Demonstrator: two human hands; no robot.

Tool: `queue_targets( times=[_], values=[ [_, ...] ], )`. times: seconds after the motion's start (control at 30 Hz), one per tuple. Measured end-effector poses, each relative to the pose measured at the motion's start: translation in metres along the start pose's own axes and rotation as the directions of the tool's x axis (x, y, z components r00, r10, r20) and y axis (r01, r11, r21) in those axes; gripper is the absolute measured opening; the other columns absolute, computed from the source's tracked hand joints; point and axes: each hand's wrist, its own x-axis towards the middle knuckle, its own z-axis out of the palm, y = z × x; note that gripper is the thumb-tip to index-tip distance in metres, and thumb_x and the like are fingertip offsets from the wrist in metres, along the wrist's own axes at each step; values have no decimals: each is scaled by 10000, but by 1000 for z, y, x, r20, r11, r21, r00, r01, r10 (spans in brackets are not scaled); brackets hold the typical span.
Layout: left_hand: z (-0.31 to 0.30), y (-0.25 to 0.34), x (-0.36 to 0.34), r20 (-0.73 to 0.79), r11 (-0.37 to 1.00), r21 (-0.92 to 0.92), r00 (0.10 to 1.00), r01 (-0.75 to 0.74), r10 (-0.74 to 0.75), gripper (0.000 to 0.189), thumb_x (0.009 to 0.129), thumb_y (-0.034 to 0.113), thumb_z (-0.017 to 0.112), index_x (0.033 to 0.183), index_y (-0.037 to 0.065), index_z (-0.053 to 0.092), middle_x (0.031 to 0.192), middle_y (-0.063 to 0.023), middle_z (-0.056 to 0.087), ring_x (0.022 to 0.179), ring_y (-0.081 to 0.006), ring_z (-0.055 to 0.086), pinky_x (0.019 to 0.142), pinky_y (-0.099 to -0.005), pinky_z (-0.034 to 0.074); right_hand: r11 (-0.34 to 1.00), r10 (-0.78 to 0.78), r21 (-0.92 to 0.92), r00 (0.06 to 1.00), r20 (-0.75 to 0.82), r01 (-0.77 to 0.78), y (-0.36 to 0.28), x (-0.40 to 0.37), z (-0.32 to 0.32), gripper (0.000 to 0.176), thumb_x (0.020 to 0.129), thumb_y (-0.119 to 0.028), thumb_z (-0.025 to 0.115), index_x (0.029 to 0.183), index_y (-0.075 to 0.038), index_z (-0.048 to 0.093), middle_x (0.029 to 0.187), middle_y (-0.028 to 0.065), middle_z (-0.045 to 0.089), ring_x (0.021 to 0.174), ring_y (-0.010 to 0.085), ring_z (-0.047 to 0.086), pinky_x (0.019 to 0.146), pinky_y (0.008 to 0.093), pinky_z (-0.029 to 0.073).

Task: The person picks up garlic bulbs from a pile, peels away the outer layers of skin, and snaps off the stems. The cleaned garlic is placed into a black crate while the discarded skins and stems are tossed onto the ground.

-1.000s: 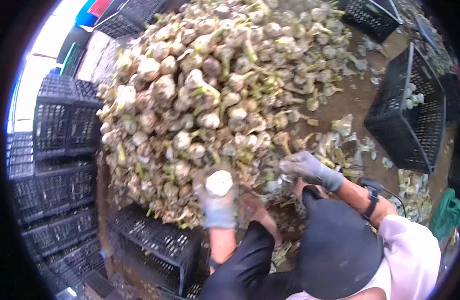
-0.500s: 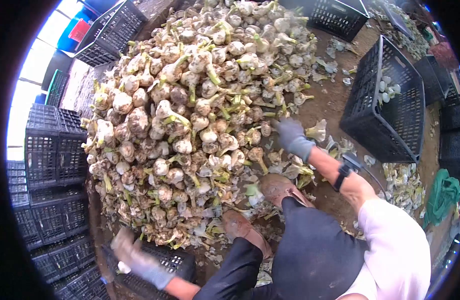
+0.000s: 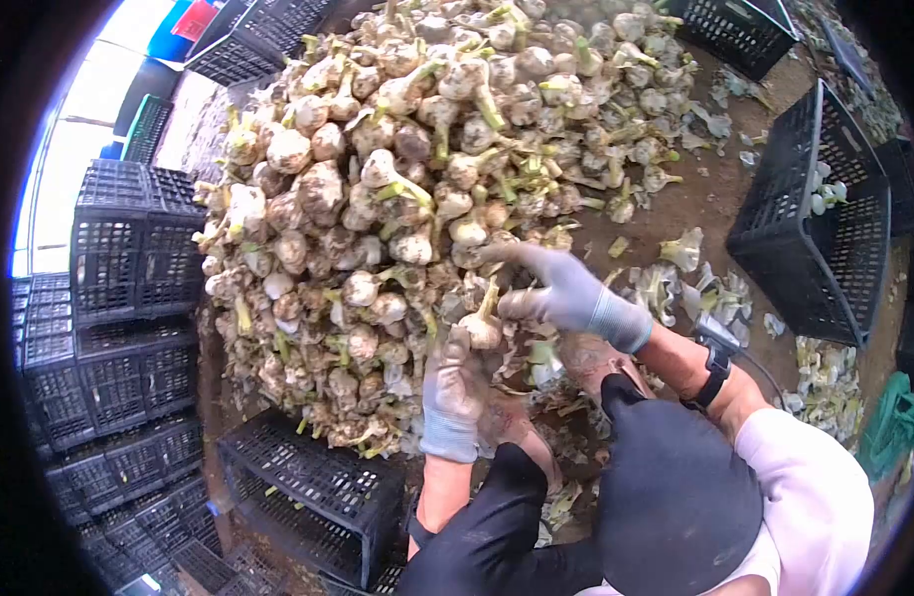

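A dirty, pale bulb (image 3: 481,332) with its stem pointing up is held at the fingertips of my gloved left hand (image 3: 452,389), low in the middle of the view. My gloved right hand (image 3: 558,288) is just above and to the right of it, its fingers spread and its thumb near the stem; nothing shows in its grasp. A large heap of similar bulbs (image 3: 378,223) with green stubs spreads in front of both hands.
A black crate (image 3: 308,472) stands at the lower left, near stacked crates (image 3: 129,248). Another crate (image 3: 810,214) at the right has white pieces (image 3: 827,191) inside. Peeled leaves (image 3: 710,293) and a green net (image 3: 892,425) lie to the right. My shoes (image 3: 522,427) are near the heap.
My left hand has come from the lower-left crate to the middle and now has a bulb. My right hand has moved left toward it, fingers spread. The view has shifted.
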Motion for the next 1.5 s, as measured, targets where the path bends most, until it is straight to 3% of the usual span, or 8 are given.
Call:
queue_targets(
  times=[0.1,0.23,0.5,0.83,1.2,1.3,1.43,1.5],
  values=[
    [-7,-3,1,9,947,216,970,-239,243,454,888,232,628,1244,-2,471,983,-61,616,861,-150,592,717,-271,490,760,397,445,881,257,-473,-13,-4,9,442,805,-354,705,1048,7,627,880,66,631,763,111,576,672,256,475],
    [0,0,6,47,819,432,916,-379,399,642,765,201,774,1261,-18,429,999,-70,586,836,-130,591,710,-244,493,646,519,528,824,224,-551,-14,-5,30,298,840,-340,666,843,-44,636,718,4,597,622,69,534,548,224,437],
    [-11,-7,5,-80,872,272,893,-408,443,582,770,236,774,1199,-33,488,989,-70,597,844,-149,600,807,-266,503,651,444,548,849,285,-525,-9,-8,36,221,874,-266,640,876,-46,653,711,-11,609,624,70,535,551,224,430],
    [1,-7,2,4,663,549,794,-510,608,512,788,138,754,1190,-49,498,1025,-76,585,912,-134,574,837,-259,477,797,389,410,897,211,-443,-6,-2,44,247,887,-260,631,987,-35,621,798,-10,620,700,56,558,605,214,469],
    [0,-3,6,19,689,513,809,-513,588,454,787,136,758,1145,-12,521,1026,-71,598,902,-135,579,809,-257,483,647,370,614,890,265,-452,-3,-14,34,271,921,-240,572,1064,-14,615,842,2,627,743,77,582,639,235,491],
    [-1,-5,3,-26,796,363,848,-485,529,393,827,146,712,1138,0,522,993,-76,615,787,-141,609,694,-247,509,513,398,704,863,312,-491,-2,-16,32,378,931,-259,553,1179,27,567,925,45,637,825,115,613,732,265,520],
    [-28,4,7,-129,980,-196,992,-40,15,339,890,338,525,1115,93,587,920,-155,653,669,-202,604,515,-263,460,760,51,646,997,50,-71,36,-21,30,437,939,-278,536,1255,22,498,1166,121,581,1026,171,590,899,283,467],
    [-31,-1,10,-6,924,-364,992,112,-123,333,899,302,492,1087,46,591,953,-183,652,708,-238,618,587,-318,503,334,137,915,972,191,-227,9,-20,33,474,946,-270,522,1307,25,441,1252,131,534,1046,162,575,920,286,464]
  ],
)
